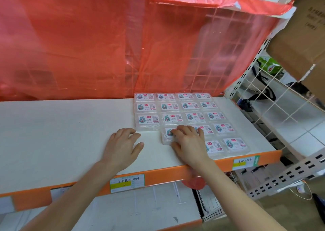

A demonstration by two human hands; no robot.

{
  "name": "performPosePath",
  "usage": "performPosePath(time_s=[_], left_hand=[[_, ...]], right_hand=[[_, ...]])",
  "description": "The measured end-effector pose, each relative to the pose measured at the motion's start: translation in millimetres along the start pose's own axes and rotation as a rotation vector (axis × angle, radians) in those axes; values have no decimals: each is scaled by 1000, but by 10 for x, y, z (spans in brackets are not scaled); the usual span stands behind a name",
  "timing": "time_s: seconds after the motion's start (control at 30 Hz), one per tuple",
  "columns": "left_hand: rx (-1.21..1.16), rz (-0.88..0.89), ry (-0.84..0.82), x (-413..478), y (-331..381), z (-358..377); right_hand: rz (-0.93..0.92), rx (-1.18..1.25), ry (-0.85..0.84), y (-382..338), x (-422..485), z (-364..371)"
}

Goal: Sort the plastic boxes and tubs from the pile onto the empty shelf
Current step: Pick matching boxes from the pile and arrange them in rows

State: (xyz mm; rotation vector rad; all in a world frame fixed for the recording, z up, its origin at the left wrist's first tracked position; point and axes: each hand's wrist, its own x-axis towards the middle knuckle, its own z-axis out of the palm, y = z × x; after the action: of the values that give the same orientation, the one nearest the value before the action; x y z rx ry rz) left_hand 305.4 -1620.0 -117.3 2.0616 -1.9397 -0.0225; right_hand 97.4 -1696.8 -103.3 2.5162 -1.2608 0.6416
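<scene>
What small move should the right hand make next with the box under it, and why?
Probably nudge that box straight and snug against the row behind it. The right hand rests on it, and it looks slightly askew to that row.

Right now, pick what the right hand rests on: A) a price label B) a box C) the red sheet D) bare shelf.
B: the right hand lies on a box at the grid's left edge; the left hand is on the bare shelf.
</scene>
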Motion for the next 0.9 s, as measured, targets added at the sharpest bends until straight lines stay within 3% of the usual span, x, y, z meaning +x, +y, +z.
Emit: performPosePath(time_s=[0.57, 0.9], left_hand=[[25, 33, 51, 6, -17, 38], [1, 27, 37, 2, -9, 28]], right_hand=[[17, -98, 30, 20, -65, 25], [50, -15, -75, 31, -19, -5]])
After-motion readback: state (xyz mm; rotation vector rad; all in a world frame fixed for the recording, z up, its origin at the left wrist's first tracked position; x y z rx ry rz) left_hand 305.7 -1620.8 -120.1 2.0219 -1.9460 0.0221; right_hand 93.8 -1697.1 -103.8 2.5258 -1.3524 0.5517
